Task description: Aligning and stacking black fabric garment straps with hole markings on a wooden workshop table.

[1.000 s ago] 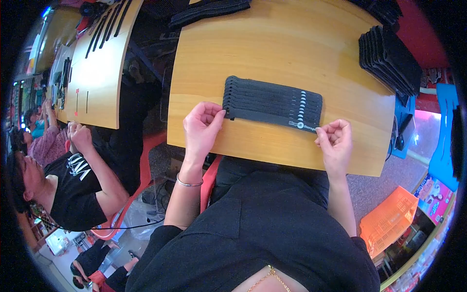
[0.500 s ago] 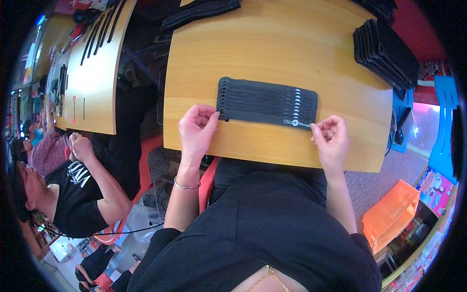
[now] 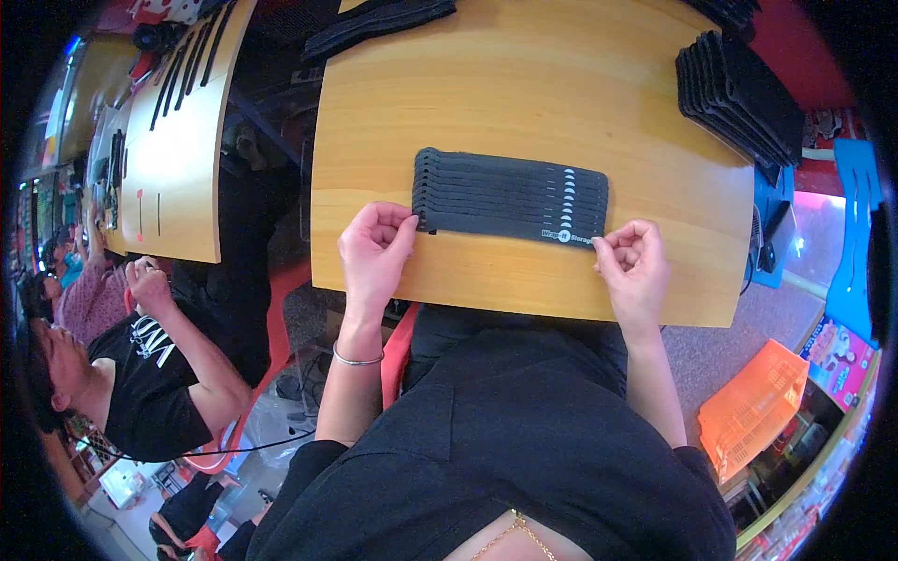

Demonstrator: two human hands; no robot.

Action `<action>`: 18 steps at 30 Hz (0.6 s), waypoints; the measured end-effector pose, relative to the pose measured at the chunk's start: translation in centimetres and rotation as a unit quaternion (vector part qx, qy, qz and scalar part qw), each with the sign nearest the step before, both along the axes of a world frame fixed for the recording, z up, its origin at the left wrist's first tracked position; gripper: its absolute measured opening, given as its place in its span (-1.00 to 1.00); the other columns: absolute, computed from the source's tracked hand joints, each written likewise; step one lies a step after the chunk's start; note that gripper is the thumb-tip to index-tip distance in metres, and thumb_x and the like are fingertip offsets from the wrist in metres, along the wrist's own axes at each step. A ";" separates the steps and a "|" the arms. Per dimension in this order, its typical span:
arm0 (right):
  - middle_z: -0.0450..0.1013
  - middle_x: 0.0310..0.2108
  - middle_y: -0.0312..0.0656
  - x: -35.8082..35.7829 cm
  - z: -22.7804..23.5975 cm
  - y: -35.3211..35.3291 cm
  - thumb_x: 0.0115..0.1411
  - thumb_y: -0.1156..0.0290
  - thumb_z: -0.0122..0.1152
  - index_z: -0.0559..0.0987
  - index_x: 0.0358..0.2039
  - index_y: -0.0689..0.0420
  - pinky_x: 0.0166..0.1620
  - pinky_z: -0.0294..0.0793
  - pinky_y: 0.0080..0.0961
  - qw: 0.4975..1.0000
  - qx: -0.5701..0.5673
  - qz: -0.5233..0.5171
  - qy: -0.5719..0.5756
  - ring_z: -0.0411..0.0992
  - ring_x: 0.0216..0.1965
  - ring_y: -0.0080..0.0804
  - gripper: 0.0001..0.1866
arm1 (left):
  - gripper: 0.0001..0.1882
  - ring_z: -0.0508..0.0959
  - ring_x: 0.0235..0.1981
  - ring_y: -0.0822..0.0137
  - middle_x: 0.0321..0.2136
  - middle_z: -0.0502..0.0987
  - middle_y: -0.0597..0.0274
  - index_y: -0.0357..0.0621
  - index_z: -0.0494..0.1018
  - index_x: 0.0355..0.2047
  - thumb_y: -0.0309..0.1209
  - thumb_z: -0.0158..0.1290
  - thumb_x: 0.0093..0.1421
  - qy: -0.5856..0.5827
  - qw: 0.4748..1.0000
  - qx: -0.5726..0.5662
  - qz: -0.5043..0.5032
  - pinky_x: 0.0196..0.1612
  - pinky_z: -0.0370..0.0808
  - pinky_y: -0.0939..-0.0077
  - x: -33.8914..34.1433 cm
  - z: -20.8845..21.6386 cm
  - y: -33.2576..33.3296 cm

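Note:
On the wooden table lies a row of black fabric straps, overlapped like shingles, with several holed left ends and pale printed marks toward the right. My left hand pinches the left end of the strap nearest me between thumb and forefinger. At that strap's right end, the thumb and forefinger of my right hand are closed on its corner. The other fingers of both hands are curled in. The nearest strap runs level with the ones behind it.
A thick stack of black straps stands at the table's back right, and another bundle lies at the far left edge. To my left a person sits at a second table with straps on it. An orange basket is at lower right.
My hands and the straps hold nearly the same positions; the whole view has shifted very slightly. The person on the left has moved their hands a little.

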State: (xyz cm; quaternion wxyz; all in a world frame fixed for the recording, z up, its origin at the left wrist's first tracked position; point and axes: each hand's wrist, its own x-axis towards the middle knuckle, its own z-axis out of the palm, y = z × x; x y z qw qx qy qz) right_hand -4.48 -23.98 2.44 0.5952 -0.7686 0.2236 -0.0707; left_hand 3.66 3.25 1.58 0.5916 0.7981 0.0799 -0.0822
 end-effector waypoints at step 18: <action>0.42 -0.51 -0.28 0.1 -0.2 0.1 0.09 0.62 0.24 0.33 -0.32 0.20 -0.50 0.46 -0.73 1.000 -0.008 -0.009 -0.002 0.41 -0.55 -0.71 -0.75 | -0.95 0.42 -0.62 0.68 -0.57 0.48 0.39 -0.29 0.46 -0.41 -0.61 0.11 0.11 0.003 1.000 0.007 -0.003 -0.56 0.37 0.81 0.0 0.3 -0.2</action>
